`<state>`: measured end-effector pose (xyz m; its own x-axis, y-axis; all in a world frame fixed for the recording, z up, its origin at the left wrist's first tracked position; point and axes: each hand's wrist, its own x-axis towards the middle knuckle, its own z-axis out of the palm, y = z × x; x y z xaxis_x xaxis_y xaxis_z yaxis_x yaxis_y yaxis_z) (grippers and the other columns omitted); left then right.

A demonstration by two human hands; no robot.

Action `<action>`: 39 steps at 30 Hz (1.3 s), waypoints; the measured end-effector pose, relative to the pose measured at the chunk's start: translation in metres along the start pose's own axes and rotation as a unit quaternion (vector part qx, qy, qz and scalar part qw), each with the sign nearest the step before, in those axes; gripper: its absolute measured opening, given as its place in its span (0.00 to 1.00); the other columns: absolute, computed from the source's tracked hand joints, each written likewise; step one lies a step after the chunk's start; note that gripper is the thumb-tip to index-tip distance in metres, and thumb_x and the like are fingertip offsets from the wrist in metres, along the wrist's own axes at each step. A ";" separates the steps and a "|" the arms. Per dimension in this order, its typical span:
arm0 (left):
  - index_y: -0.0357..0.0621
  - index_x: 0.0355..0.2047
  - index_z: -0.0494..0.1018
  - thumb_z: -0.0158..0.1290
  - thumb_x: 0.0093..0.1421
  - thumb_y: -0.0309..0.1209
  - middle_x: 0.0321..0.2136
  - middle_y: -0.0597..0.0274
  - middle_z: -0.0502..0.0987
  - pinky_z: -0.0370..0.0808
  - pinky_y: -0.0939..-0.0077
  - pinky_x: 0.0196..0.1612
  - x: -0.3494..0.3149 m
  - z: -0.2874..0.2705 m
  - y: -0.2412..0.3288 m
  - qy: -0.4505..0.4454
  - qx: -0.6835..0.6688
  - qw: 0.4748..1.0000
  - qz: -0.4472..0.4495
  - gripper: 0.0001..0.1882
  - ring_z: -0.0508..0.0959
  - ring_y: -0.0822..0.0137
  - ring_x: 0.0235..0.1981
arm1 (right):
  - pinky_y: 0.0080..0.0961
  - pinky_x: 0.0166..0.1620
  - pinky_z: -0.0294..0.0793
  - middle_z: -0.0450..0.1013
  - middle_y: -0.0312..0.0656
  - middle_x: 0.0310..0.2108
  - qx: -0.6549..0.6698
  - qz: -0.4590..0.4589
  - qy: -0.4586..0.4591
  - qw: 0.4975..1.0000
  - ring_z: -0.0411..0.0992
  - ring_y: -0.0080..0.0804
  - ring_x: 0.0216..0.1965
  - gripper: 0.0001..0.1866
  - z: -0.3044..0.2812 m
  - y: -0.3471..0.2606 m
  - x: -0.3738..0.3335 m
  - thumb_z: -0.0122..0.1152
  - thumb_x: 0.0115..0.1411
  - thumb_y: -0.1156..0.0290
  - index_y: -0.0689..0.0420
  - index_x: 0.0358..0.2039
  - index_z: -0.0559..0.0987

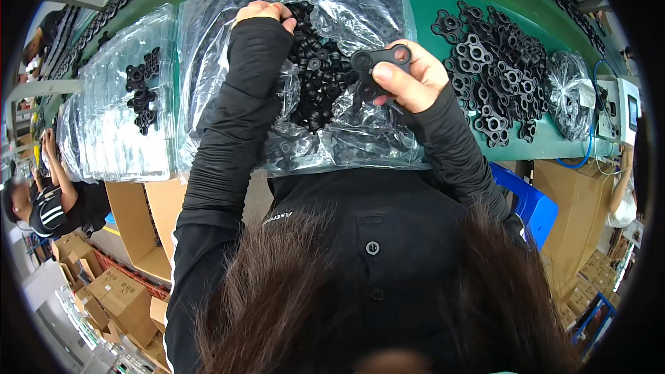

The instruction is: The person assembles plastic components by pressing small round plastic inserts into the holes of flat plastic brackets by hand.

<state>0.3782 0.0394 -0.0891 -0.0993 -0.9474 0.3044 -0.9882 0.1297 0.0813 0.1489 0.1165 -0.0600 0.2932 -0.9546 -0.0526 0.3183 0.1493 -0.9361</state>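
My right hand grips a black fidget spinner between thumb and fingers, over the right side of an opened clear plastic bag. In the bag's opening lies a heap of small round black caps. At the heap's upper left, my left hand is closed with its fingers curled. Whatever its fingertips pinch, if anything, is hidden. On the green table to the right lies a loose pile of black three-lobed spinners, some with open ring holes.
Clear plastic trays with a few black spinners stand at the left. A knotted clear bag and a white box device are at the right. Belts carrying black parts run along the back. Cardboard boxes and a blue bin stand below.
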 end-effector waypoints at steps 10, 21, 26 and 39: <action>0.40 0.37 0.73 0.53 0.51 0.24 0.26 0.61 0.75 0.71 0.84 0.27 -0.034 -0.031 0.031 -0.032 -0.617 0.779 -0.109 0.11 0.74 0.73 0.23 | 0.11 0.17 0.68 0.71 0.42 0.27 -0.031 0.027 -0.005 0.999 0.68 0.23 0.15 0.11 -0.012 0.001 0.002 0.57 0.52 0.76 0.60 0.36 0.68; 0.39 0.43 0.70 0.50 0.54 0.21 0.28 0.59 0.76 0.72 0.87 0.29 -0.063 -0.050 0.062 -0.067 -0.817 0.534 -0.208 0.15 0.73 0.75 0.24 | 0.09 0.15 0.65 0.70 0.41 0.27 0.073 0.042 -0.029 0.996 0.66 0.21 0.14 0.15 -0.002 0.010 0.006 0.55 0.55 0.74 0.61 0.43 0.67; 0.38 0.42 0.71 0.51 0.54 0.22 0.28 0.60 0.75 0.71 0.88 0.30 -0.069 -0.053 0.065 -0.098 -0.806 0.552 -0.187 0.13 0.72 0.74 0.24 | 0.09 0.16 0.65 0.70 0.40 0.24 0.067 0.021 -0.065 0.995 0.67 0.20 0.16 0.16 0.000 0.010 0.004 0.59 0.54 0.72 0.61 0.40 0.67; 0.36 0.40 0.71 0.52 0.54 0.22 0.27 0.62 0.75 0.68 0.89 0.31 -0.077 -0.063 0.076 -0.060 -0.738 0.658 -0.138 0.12 0.71 0.76 0.24 | 0.09 0.19 0.66 0.70 0.38 0.25 0.082 0.054 -0.073 0.992 0.67 0.18 0.19 0.15 -0.001 0.000 -0.002 0.58 0.53 0.74 0.61 0.41 0.68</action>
<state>0.3183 0.1401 -0.0467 -0.0362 -0.9993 0.0136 0.2103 0.0057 0.9776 0.1474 0.1178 -0.0606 0.4579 -0.8846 -0.0879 0.4168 0.3009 -0.8577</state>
